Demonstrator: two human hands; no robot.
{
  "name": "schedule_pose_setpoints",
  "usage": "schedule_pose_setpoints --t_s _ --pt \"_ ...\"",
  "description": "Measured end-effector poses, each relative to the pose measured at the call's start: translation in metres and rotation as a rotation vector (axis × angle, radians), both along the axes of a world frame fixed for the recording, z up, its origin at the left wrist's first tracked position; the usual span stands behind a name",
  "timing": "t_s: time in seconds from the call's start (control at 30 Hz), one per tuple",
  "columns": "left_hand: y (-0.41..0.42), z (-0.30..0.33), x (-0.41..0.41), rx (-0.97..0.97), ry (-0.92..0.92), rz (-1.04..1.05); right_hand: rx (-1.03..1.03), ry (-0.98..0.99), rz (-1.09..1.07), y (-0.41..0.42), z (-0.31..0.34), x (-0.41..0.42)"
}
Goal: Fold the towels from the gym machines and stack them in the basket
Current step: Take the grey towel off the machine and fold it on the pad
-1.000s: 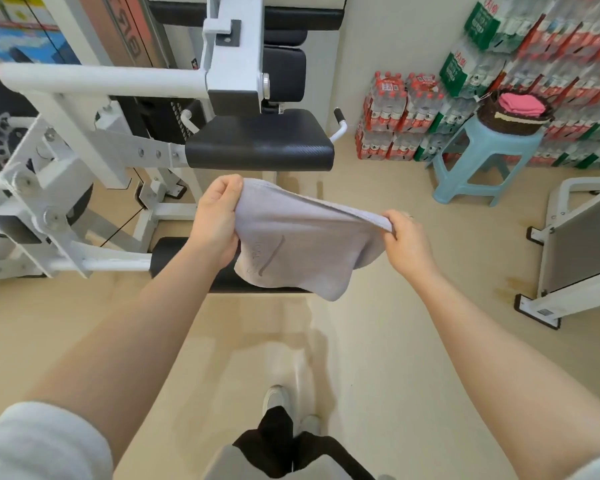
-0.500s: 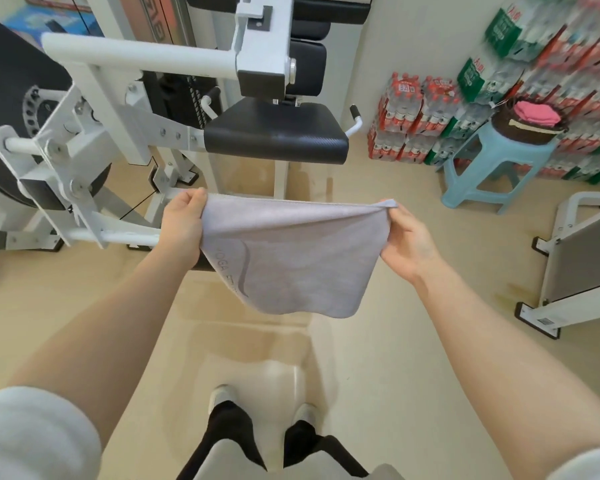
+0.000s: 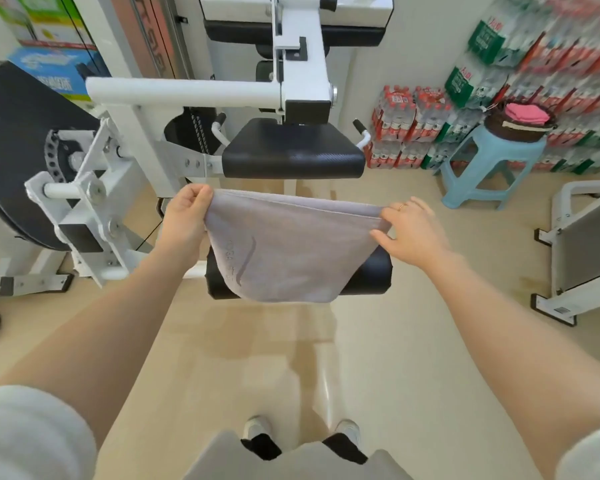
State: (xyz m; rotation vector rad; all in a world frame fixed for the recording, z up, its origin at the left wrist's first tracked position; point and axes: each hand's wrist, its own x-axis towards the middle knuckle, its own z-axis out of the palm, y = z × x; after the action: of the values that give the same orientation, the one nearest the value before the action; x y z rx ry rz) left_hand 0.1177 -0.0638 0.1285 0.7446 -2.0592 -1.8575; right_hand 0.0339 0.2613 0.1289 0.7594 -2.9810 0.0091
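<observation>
Left hand: my left hand [image 3: 186,216] pinches the towel's [image 3: 284,251] top corner between thumb and curled fingers, just below the seat [image 3: 293,148].
Right hand: my right hand [image 3: 407,228] is at the other top corner, below and right of the seat; the thumb lies on the cloth and the fingers look fairly straight, so I cannot tell how firm that pinch is.
Why held so: I judge the two corners are kept apart and level so the top edge pulls taut and the cloth hangs flat, ready for the next fold.
Towel: pale grey, already doubled by the look of the layered top edge, with a faint logo and curved stripe on its left half; it hangs in the air below the seat, in front of the black roller pad [image 3: 368,275].
Basket: dark, on the blue stool [image 3: 478,168] well right of the seat, with a folded pink towel [image 3: 525,114] inside.
Progress: my guess is mid-fold; this towel is not yet stacked.
</observation>
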Motion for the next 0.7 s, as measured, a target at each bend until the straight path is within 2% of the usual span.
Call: schedule_pose_setpoints --t_s 0.07,0.1,0.17,0.23,0.3,0.33,0.4,0.53,0.6,0.7 --pt "-0.010 -0.003 -0.001 -0.002 -0.006 -0.039 -0.083 0.034 -0.111 -0.007 -0.006 0.005" --pt "-0.014 -0.004 -0.003 0.000 -0.010 -0.059 -0.195 0.034 -0.175 -0.013 -0.010 0.008" --pt "-0.019 -0.004 -0.009 0.015 -0.010 -0.079 -0.530 -0.022 -0.269 -0.025 -0.013 0.013" --pt "-0.026 -0.003 -0.016 0.047 -0.002 -0.057 -0.894 -0.162 -0.284 -0.033 -0.009 0.013" --pt "-0.034 -0.002 -0.025 0.081 -0.014 -0.032 -1.096 -0.292 -0.293 -0.033 0.000 0.008" --pt "-0.037 -0.001 -0.029 0.091 -0.020 -0.035 -1.057 -0.318 -0.301 -0.032 0.003 0.003" --pt "-0.038 0.001 -0.037 0.079 -0.031 -0.070 -0.817 -0.289 -0.340 -0.027 0.001 -0.010" --pt "-0.032 0.001 -0.059 0.008 -0.016 -0.149 -0.487 -0.109 -0.446 -0.025 -0.007 -0.041" --pt "-0.035 -0.001 -0.075 -0.052 -0.005 -0.156 -0.494 -0.063 -0.526 -0.031 -0.008 -0.056" --pt "-0.040 -0.003 -0.102 -0.146 0.001 -0.165 -0.810 -0.138 -0.584 -0.042 -0.007 -0.086"
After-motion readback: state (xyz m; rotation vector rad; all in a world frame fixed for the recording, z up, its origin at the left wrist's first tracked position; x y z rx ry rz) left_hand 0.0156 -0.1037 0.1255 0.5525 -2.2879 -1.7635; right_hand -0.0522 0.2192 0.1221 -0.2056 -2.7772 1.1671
